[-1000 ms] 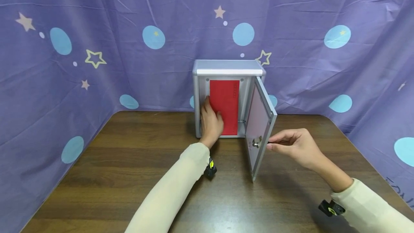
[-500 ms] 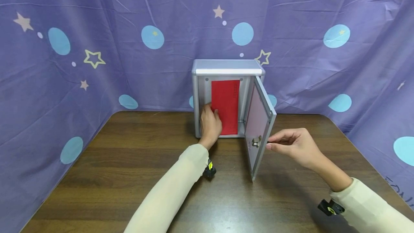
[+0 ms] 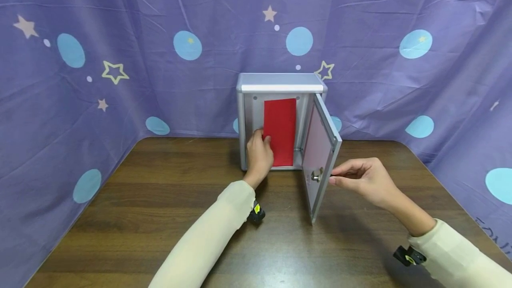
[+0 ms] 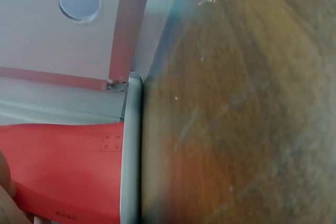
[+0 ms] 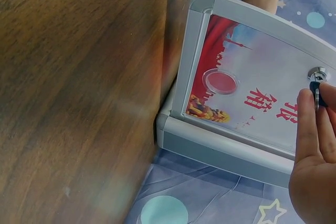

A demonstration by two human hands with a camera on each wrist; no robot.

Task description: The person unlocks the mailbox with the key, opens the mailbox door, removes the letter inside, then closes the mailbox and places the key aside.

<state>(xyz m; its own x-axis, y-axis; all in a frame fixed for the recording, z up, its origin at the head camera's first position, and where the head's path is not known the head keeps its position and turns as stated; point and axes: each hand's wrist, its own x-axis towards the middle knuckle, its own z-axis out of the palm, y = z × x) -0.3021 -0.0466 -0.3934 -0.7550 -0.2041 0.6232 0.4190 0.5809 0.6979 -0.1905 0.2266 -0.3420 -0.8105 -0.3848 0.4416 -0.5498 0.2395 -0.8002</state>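
A red envelope (image 3: pixel 281 132) stands upright inside the grey metal mailbox (image 3: pixel 280 81), its bottom by the lower rim. My left hand (image 3: pixel 260 157) reaches into the mailbox and pinches the envelope's left edge, the thumb in front and the fingers mostly hidden behind. In the left wrist view that envelope (image 4: pixel 68 166) shows small printed squares, with the thumb at its edge. The mailbox door (image 3: pixel 322 163) is swung out to the right. My right hand (image 3: pixel 370 183) pinches a black-headed key (image 5: pixel 315 88) that sits in the door's lock (image 5: pixel 317 73).
The mailbox stands at the back of a brown wooden table (image 3: pixel 168 217). Behind it hangs a purple curtain (image 3: pixel 224 21) with stars and blue dots. The door's outer face carries red characters (image 5: pixel 260 100) and a round window (image 5: pixel 220 81).
My left fingers have curled round the envelope's left edge. That edge has shifted right and come forward, leaving the envelope slightly turned. The right hand and the door have stayed put.
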